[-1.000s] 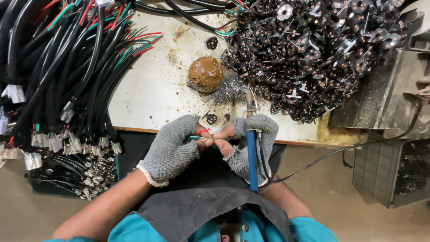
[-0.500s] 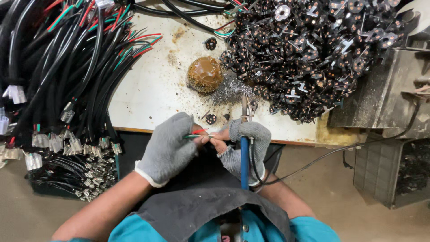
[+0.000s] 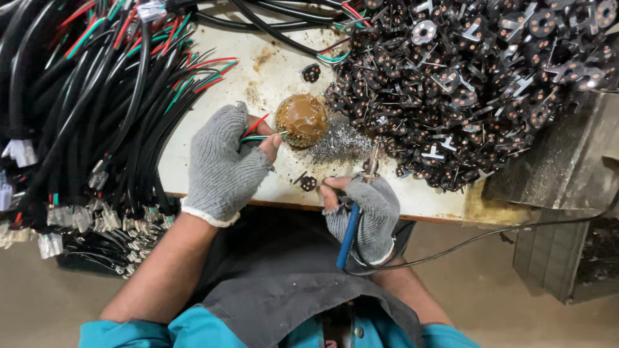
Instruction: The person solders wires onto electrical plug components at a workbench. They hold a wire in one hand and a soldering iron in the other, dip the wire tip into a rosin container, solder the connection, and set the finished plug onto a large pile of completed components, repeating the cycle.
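The left hand (image 3: 225, 164), in a fingerless grey knit glove, pinches a few thin red and green wires (image 3: 256, 131) between thumb and fingers, and their bared tips touch the brown puck of flux (image 3: 302, 120) just past its fingertips, probably to coat them. The right hand (image 3: 369, 209) is closed around the blue handle of a soldering iron (image 3: 349, 233), tip pointing away over the silvery solder scraps (image 3: 338, 143), likely kept ready. One small black connector disc (image 3: 309, 183) lies between the hands, beside the right thumb, with the heaped pile of discs (image 3: 477, 84) beyond the right hand and the black cable bundle (image 3: 84, 109) outside the left.
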{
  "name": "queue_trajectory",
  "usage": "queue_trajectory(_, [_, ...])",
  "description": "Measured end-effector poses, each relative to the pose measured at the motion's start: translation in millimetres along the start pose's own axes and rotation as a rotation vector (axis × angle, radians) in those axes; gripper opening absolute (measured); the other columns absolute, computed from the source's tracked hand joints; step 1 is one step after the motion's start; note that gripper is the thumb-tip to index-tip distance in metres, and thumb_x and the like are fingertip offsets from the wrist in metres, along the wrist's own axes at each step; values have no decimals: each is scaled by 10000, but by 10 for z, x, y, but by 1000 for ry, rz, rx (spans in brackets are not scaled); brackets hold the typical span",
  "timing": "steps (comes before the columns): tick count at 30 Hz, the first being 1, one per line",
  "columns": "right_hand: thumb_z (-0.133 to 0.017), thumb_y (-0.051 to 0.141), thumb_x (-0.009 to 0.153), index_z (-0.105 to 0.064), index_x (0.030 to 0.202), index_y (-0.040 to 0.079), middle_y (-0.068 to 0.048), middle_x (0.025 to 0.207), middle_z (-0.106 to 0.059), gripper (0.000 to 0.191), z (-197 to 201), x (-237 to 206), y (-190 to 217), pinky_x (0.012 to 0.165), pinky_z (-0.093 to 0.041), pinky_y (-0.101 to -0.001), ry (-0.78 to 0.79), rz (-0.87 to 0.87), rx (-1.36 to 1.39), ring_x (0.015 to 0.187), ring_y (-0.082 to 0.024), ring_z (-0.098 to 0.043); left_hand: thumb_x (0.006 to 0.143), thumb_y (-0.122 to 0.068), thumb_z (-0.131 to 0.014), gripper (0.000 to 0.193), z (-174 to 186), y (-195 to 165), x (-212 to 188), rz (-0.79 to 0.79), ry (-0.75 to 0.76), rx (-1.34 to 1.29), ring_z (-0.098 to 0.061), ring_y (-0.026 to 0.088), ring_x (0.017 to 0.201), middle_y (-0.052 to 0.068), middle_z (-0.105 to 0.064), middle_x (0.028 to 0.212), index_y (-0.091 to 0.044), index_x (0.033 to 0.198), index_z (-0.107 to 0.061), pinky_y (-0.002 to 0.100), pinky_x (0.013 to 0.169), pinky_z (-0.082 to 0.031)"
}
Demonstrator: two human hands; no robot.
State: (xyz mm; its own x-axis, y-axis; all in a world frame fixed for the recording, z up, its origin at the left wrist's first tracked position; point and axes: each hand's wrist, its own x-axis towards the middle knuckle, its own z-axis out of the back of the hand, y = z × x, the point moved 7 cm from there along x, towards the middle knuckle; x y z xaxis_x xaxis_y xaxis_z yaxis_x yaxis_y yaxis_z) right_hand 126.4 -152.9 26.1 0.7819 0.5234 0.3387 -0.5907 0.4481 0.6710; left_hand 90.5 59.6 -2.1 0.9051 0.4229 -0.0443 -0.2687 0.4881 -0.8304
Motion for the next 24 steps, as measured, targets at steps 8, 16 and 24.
queue_trajectory(8, [-876, 95, 757, -739, 953, 115, -57, 815, -697, 240, -41, 24, -34, 705, -517, -376, 93, -65, -46, 739, -279, -658, 857, -181, -825, 194, -32, -9, 0, -49, -19, 104, -629, 323, 758, 132, -589, 809, -64, 891, -674, 424, 695, -494])
queue_trajectory(16, [-903, 164, 757, -738, 1032, 107, -42, 856, -714, 326, -86, 34, 6, 703, -495, -401, 166, 40, -37, 763, -284, -653, 869, -167, -829, 196, -35, 9, 5, -57, -62, 86, -637, 321, 757, 133, -601, 807, -58, 897, -669, 424, 695, -499])
queue_trajectory(24, [-906, 194, 810, -717, 1071, 121, -45, 867, -702, 331, -127, -5, 57, 728, -504, -409, 95, 138, -96, 802, -284, -664, 876, -119, -807, 162, 75, -123, -144, -144, -64, 10, -635, 305, 756, 130, -595, 821, -47, 909, -665, 398, 688, -501])
